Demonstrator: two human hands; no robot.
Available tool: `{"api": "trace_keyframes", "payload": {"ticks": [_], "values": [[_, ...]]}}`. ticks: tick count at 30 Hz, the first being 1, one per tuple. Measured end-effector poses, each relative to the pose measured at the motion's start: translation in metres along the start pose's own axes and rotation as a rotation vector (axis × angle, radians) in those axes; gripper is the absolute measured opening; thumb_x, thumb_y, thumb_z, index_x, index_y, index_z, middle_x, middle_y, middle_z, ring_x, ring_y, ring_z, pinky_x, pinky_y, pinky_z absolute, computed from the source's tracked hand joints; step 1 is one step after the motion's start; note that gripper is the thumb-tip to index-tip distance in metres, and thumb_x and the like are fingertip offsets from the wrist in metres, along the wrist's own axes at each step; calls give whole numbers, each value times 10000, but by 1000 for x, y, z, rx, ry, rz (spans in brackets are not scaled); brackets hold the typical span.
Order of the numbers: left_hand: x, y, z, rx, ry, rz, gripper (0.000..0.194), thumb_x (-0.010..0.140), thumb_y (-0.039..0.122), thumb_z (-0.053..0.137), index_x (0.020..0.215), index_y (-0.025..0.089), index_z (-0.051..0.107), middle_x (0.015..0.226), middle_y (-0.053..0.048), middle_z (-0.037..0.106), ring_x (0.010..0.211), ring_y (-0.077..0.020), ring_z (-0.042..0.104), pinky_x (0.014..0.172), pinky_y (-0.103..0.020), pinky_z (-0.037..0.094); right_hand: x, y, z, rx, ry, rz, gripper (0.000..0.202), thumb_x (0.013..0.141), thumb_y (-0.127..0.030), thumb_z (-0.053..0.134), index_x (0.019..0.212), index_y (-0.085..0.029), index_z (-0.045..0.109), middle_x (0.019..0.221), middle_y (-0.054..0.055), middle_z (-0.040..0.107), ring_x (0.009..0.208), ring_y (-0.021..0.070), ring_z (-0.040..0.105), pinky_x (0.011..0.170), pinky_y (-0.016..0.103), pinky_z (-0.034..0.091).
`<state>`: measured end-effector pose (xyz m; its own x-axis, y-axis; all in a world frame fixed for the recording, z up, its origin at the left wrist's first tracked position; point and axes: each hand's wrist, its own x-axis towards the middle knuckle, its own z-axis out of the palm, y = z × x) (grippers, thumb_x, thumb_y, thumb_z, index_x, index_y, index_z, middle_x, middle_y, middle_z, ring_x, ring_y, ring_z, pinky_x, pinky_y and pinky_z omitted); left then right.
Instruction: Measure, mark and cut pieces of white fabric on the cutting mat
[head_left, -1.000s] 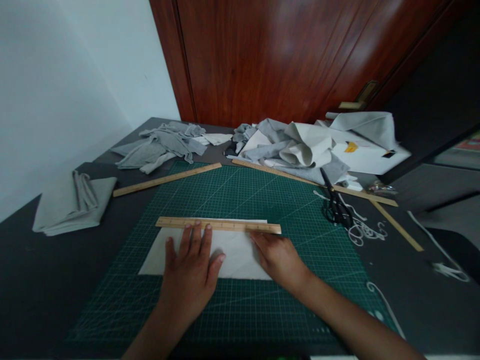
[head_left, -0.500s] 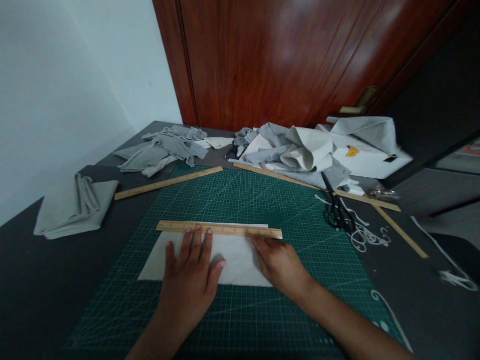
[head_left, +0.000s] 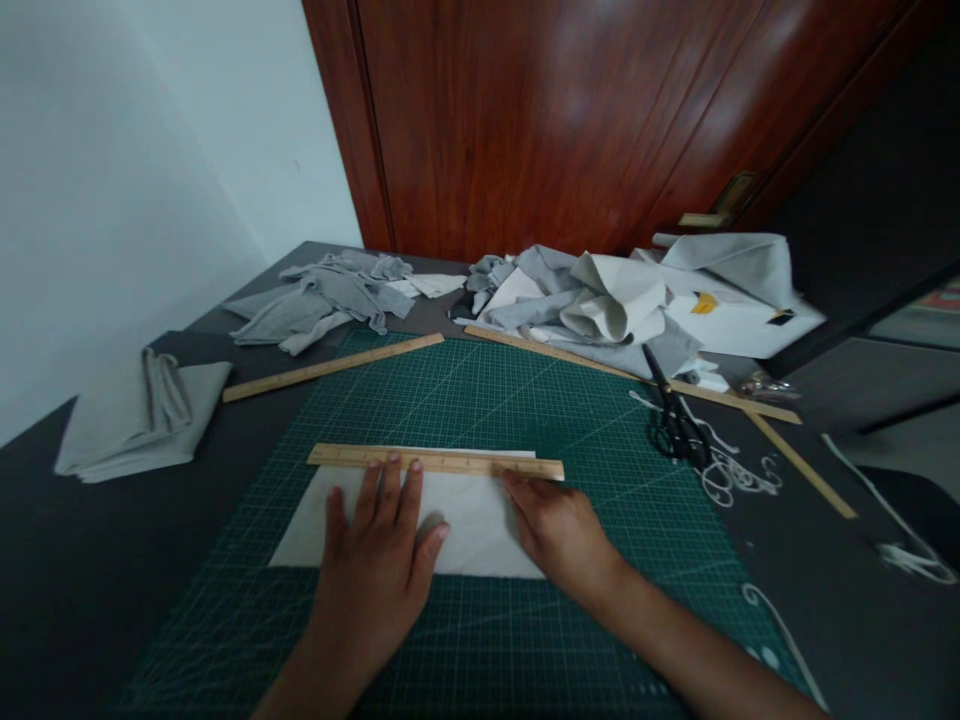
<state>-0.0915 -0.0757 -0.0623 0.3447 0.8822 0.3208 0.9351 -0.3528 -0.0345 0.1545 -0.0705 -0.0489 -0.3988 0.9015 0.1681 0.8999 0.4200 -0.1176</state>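
A piece of off-white cloth (head_left: pixel 472 520) lies flat on a green cutting mat (head_left: pixel 480 640). Across its far edge rests a wooden ruler (head_left: pixel 465 463), with a thin strip of cloth showing beyond it. My left hand (head_left: pixel 379 540) is spread over the cloth, its fingertips pressing on the ruler's near edge. Toward the ruler's right end, my right hand (head_left: pixel 562 530) is closed, fingers drawn together against the near edge. Whatever those fingers may pinch is hidden from view.
Black scissors (head_left: pixel 679 425) and tangled white cord (head_left: pixel 739 475) lie at the right. More wooden rulers (head_left: pixel 337 367) lie around the mat's far side. Folded cloth (head_left: pixel 146 420) sits at the left, heaps of grey and white fabric (head_left: pixel 615 300) at the back before a wooden door (head_left: pixel 525 120).
The view has shifted very slightly, so the left side appears a little farther left. Both hands keep their places on the ruler and cloth.
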Motion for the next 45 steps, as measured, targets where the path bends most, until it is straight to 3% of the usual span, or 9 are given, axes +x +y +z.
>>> {"api": "trace_keyframes", "payload": {"ticks": [14, 23, 31, 35, 45], "values": [[-1, 0, 0, 22, -22, -17, 618, 1040, 444, 354, 1529, 102, 515, 1603, -211, 471, 1492, -431, 408, 1170, -732, 294, 0, -2, -4, -33, -55, 37, 509, 932, -110, 574, 1436, -146, 638, 1190, 152, 788, 907, 235, 797, 830, 320, 651], [-1, -1, 1, 2, -14, -19, 603, 1031, 439, 370, 1530, 130, 512, 1595, -202, 486, 1499, -422, 409, 1185, -719, 282, 2, 0, -5, -16, -63, 4, 585, 853, -44, 591, 1429, -129, 645, 1118, 152, 803, 875, 239, 794, 783, 310, 653], [-1, -2, -1, 11, -17, 4, 610, 1035, 430, 351, 1519, 98, 517, 1577, -223, 502, 1477, -439, 432, 1157, -737, 304, 1, 2, 2, -61, 18, 58, 577, 929, -84, 563, 1506, -99, 568, 1115, 156, 807, 840, 230, 801, 731, 284, 655], [-1, -2, -1, 0, -14, -5, 607, 1035, 425, 352, 1531, 111, 507, 1577, -219, 503, 1485, -434, 421, 1162, -738, 297, 2, 3, 4, -70, 27, 63, 517, 918, -80, 586, 1431, -109, 641, 1126, 150, 806, 861, 231, 802, 733, 274, 653], [-1, -2, -1, 14, -18, -6, 610, 1041, 437, 331, 1518, 105, 518, 1590, -213, 489, 1477, -432, 433, 1155, -731, 319, 2, 4, 3, -42, 24, 38, 509, 917, -46, 551, 1407, -123, 663, 1150, 148, 800, 858, 219, 800, 743, 283, 664]]}}
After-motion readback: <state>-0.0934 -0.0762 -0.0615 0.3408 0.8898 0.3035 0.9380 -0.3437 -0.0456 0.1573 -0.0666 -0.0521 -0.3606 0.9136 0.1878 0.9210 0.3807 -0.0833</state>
